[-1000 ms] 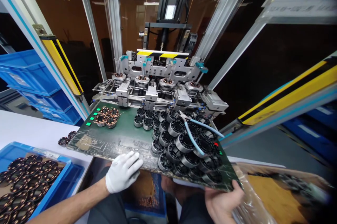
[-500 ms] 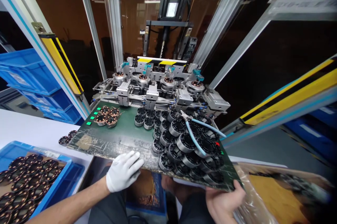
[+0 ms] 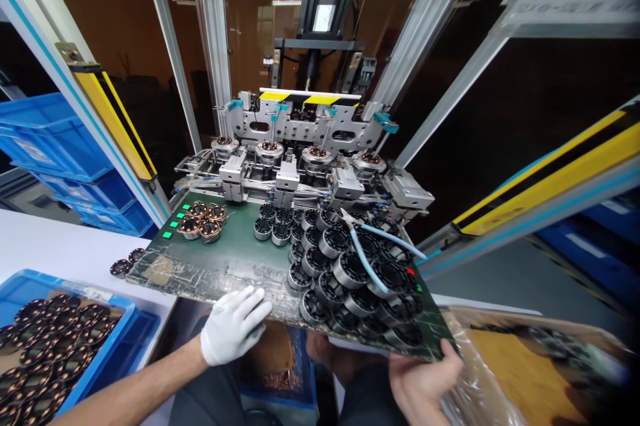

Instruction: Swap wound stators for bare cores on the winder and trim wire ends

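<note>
My left hand (image 3: 235, 325), in a white glove, lies with its fingers stretched over the front edge of the green worktop (image 3: 235, 266). My bare right hand (image 3: 427, 376) grips the front right corner of this worktop, thumb at the edge, its other fingers partly hidden below. Between the hands, black-lined unwound stator cores (image 3: 315, 259) stand in rows and stacks. Blue-handled pliers (image 3: 367, 263) lie across the top of them. At the worktop's left sit several copper-wound stators (image 3: 203, 221), untouched.
Behind the worktop is a winding machine (image 3: 287, 176) with stators in its round holders, below a striped bar (image 3: 310, 99). Yellow-black posts (image 3: 117, 123) flank it. A blue bin (image 3: 125, 326) of wound stators stands left; a plastic-lined box (image 3: 520, 366) stands right.
The machine's striped bar and plate with teal clamps have risen away from the round holders, showing more of the plate and its rods. Both hands have stayed in place.
</note>
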A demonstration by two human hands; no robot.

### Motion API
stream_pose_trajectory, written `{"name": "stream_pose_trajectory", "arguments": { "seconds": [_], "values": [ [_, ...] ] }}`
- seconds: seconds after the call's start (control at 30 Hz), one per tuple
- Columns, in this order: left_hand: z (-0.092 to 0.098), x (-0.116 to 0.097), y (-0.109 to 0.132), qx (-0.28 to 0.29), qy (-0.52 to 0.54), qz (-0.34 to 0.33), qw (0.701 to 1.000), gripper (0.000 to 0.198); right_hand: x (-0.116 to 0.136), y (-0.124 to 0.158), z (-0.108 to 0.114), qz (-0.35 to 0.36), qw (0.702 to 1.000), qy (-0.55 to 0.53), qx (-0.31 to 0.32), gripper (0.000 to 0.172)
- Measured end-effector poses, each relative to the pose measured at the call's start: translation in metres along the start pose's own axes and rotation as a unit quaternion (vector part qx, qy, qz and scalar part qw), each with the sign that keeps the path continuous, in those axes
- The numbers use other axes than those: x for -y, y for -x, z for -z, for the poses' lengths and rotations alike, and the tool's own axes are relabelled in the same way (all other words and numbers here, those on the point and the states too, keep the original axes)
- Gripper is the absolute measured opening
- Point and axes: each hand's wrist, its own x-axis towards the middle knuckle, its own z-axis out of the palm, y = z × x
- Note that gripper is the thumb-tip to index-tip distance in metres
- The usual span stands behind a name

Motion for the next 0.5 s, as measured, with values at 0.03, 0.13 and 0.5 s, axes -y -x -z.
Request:
{"name": "stream_pose_trajectory", "arguments": {
  "seconds": [0.03,0.13,0.5],
  "values": [
    [0.0001,0.0001,0.0,0.001,-0.001,-0.001,1.0,0.038,-0.0003,-0.0001,0.0001,0.003,1.0,0.001,0.0,0.039],
    [0.0012,0.0001,-0.0012,0.001,-0.002,-0.003,1.0,0.038,-0.0013,-0.0007,0.0001,0.012,1.0,0.009,0.004,0.037],
    [0.0025,-0.0012,-0.0033,0.003,0.001,0.002,1.0,0.037,0.0004,0.0009,-0.0021,0.002,1.0,0.013,0.009,0.035]
  ]
}}
